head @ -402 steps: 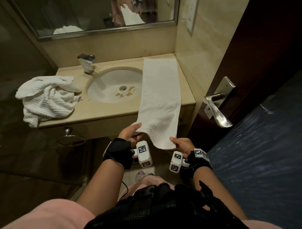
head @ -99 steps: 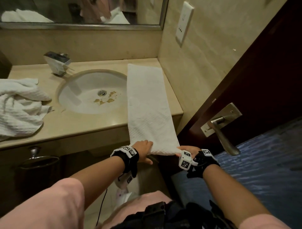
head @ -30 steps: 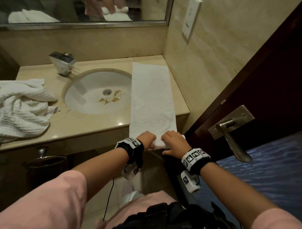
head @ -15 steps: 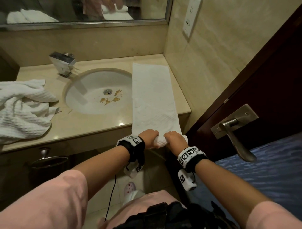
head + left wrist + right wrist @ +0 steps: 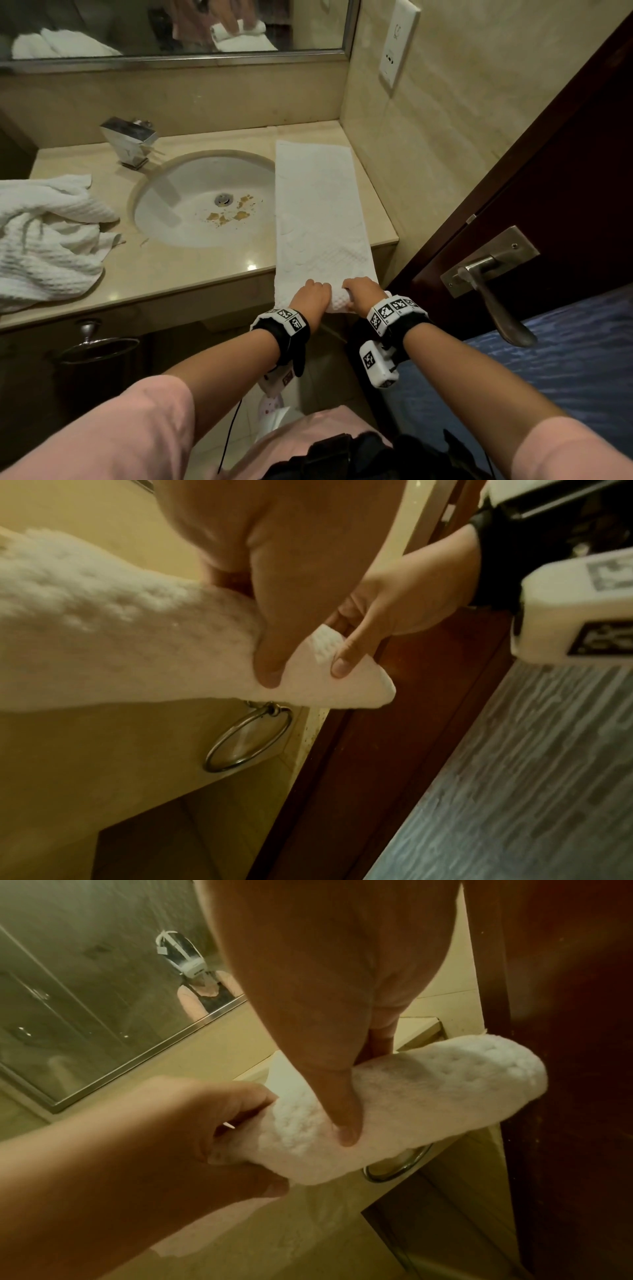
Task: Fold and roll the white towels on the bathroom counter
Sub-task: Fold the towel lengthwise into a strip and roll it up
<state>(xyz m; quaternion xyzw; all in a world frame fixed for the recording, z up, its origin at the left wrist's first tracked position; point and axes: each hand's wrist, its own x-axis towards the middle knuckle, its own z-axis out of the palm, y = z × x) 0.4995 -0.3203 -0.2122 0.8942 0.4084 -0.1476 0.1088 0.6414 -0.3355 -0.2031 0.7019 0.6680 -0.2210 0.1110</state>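
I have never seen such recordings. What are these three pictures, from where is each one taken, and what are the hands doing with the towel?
There is no machine here: a person wears three cameras. One sits on the head and looks down at the bathroom counter; the other two sit on the wrists, in the black bands with square markers, and look along each hand. On the counter, right of the sink, lies a long folded white towel. Its near end hangs past the counter edge and is rolled into a small tube. The left hand and the right hand both grip this roll, thumbs pressed into it. A second, crumpled towel lies at the left.
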